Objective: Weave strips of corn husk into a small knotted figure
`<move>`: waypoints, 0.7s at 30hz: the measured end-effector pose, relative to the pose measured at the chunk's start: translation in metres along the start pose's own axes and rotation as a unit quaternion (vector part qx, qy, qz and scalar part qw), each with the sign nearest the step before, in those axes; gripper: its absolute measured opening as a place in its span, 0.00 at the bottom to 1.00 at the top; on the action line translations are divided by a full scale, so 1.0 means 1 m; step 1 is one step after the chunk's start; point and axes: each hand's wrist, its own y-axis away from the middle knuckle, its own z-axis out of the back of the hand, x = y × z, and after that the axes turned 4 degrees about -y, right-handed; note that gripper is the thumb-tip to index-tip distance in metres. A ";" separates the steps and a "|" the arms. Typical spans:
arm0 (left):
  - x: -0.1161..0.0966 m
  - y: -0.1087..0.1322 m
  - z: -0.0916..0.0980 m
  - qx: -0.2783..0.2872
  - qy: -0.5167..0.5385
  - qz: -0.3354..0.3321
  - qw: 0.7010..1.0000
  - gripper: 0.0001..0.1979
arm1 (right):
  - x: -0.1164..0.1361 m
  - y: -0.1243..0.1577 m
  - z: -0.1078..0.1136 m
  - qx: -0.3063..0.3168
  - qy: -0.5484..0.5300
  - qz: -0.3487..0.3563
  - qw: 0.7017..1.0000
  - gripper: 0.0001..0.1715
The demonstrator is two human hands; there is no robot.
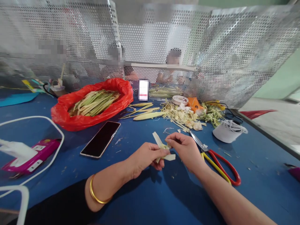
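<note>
Above the blue table (150, 200), near the middle, a small piece of folded pale leaf strips (169, 157) is held between my hands. My left hand (152, 154) pinches it from the left, the thumb on top and fingers beneath. One strip end points up and away, another points right. The fingertips of my right hand (181, 145) are pinched together at the piece's upper right side; the thumb and index finger meet there. Scissors (212, 156) with red and yellow handles lie partly behind my right wrist.
A red plastic bag (93, 123) holds long green leaf strips. A phone (101, 139) lies left of my hands. Leaf scraps (182, 115), a white roll (228, 131), a magenta power strip (42, 150) and its white cable surround them. People sit behind the perforated metal screen (145, 37).
</note>
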 end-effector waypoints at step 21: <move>0.000 -0.006 0.000 -0.050 0.236 -0.135 0.961 0.13 | 0.004 0.019 -0.025 0.039 -0.137 -0.077 0.987 0.19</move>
